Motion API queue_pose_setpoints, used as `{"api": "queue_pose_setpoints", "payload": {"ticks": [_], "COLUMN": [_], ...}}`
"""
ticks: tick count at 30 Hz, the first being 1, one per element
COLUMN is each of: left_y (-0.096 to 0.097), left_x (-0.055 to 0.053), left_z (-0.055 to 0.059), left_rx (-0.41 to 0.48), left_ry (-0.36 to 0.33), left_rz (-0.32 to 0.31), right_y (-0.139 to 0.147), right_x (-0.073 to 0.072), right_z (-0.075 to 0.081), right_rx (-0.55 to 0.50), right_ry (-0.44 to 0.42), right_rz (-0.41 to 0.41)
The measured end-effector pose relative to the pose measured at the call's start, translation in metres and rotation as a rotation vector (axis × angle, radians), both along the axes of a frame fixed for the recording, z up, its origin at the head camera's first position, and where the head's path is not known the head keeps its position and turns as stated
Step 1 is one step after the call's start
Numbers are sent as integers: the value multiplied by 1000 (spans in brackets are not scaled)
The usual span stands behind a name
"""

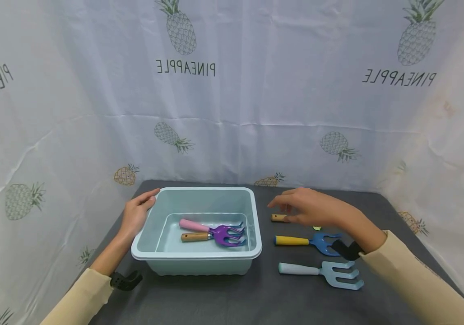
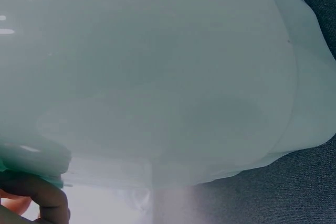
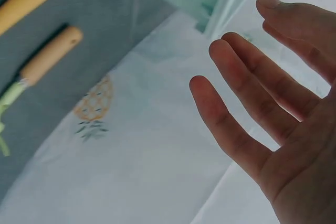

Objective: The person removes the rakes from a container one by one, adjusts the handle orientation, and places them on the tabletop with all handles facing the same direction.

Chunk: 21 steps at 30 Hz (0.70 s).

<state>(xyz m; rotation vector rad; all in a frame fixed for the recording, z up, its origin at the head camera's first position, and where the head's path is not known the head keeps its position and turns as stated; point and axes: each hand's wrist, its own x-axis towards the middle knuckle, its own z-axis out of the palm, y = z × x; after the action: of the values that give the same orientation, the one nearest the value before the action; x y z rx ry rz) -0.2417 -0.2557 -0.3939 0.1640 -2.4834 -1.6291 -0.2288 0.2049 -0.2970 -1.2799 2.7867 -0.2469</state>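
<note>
My left hand (image 1: 136, 214) grips the left rim of a pale blue-green plastic basin (image 1: 197, 256), its curled fingers (image 2: 50, 195) over the edge in the left wrist view. Inside the basin lie hand forks with a pink handle (image 1: 193, 225) and a wooden handle (image 1: 195, 237); their purple and blue tines overlap. To the right of the basin my right hand (image 1: 307, 207) hovers with fingers spread and nothing held. Beneath it is a wooden-handled tool (image 3: 52, 53) with a light green head, mostly hidden by the hand in the head view.
Nearer on the dark table (image 1: 232, 298) lie a yellow-handled blue hand fork (image 1: 292, 240) and a light blue hand fork (image 1: 339, 273), handles pointing left. White pineapple-print curtains (image 1: 232, 99) enclose the back and both sides.
</note>
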Motion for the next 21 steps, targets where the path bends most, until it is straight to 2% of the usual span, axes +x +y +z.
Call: {"api": "queue_pose_setpoints", "payload": {"ticks": [4, 10, 14, 21], "left_y": [0, -1, -1, 0], "left_x": [1, 2, 1, 1], "left_z": [0, -1, -1, 0], "left_rx": [1, -6, 0, 2], "left_ry": [1, 6, 4, -5], "left_rz": [-2, 2, 3, 8], "right_y": [-20, -51, -70, -100], "right_x": [-6, -12, -16, -30], "right_z": [11, 26, 33, 36], "right_rx": [-13, -4, 6, 36], "right_ry": [29, 26, 2, -60], "right_rz": [68, 117, 123, 121]}}
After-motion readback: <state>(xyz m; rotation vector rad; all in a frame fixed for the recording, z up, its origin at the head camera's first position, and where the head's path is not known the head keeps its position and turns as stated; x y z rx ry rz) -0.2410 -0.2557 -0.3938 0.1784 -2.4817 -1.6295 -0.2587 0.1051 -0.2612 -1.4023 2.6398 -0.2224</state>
